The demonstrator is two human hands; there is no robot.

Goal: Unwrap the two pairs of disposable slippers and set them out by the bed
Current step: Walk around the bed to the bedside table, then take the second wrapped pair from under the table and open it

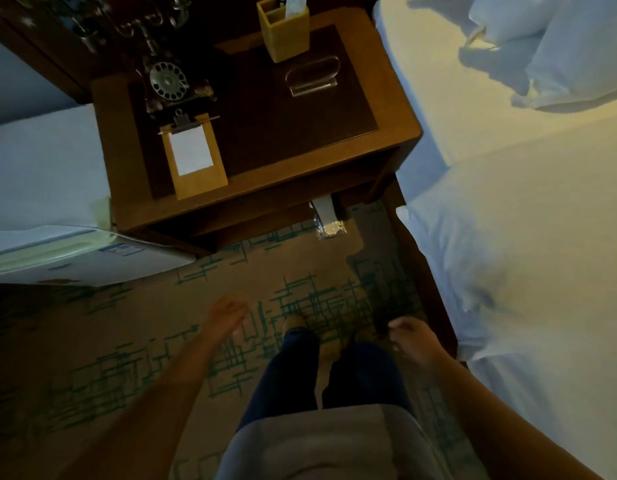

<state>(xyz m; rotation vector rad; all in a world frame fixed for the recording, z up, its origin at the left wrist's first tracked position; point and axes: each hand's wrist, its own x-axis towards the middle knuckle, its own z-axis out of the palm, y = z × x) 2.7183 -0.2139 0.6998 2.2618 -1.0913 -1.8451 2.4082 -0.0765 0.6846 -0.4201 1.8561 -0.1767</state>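
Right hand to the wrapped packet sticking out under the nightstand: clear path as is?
Probably yes. The right hand is empty, and only bare carpet lies between it and the wrapped packet, whose end juts out from under the nightstand. It would need a bend down.

Open carpet ahead, between nightstand, fridge and bed

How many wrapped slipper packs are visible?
1: a clear-wrapped slipper pack sticks out from the nightstand's lower shelf toward the carpet, on the bed side. A second may be hidden further in.
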